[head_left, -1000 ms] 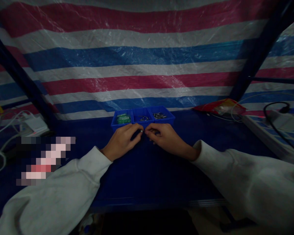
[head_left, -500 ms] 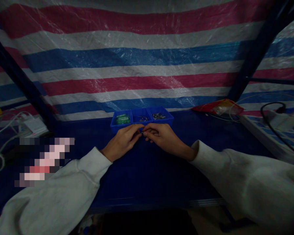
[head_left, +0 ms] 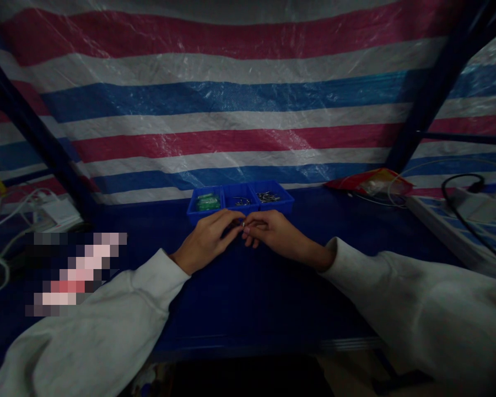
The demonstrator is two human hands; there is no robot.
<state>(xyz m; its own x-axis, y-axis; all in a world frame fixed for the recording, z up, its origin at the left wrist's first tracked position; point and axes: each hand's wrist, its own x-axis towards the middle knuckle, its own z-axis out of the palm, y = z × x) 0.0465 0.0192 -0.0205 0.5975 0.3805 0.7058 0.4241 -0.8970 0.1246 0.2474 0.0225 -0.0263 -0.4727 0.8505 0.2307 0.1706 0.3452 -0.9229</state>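
Note:
My left hand (head_left: 209, 237) and my right hand (head_left: 273, 232) meet fingertip to fingertip over the blue table. Both are closed in a pinch around a tiny pale or shiny piece (head_left: 243, 224), mostly hidden by the fingers and too small to name. Just behind the hands stand three joined blue bins. Green pieces in clear wrapping (head_left: 208, 202) lie in the left bin (head_left: 193, 214). A few thin metal parts (head_left: 242, 202) are in the middle bin (head_left: 233, 192), and a pile of small metal parts (head_left: 268, 197) fills part of the right bin (head_left: 287, 198).
The blue table (head_left: 248, 309) ends at a front edge near me. White cables and a power adapter (head_left: 60, 212) lie at left, beside a blurred-out patch. At right are a red packet (head_left: 370, 181), a boxy stack (head_left: 442, 229) and a black cable (head_left: 458, 220). Striped sheeting (head_left: 240, 99) hangs behind.
The fingers of my right hand have shifted slightly at the pinch, its lower fingertips reaching a little further down. The bins and both forearms stay almost in place.

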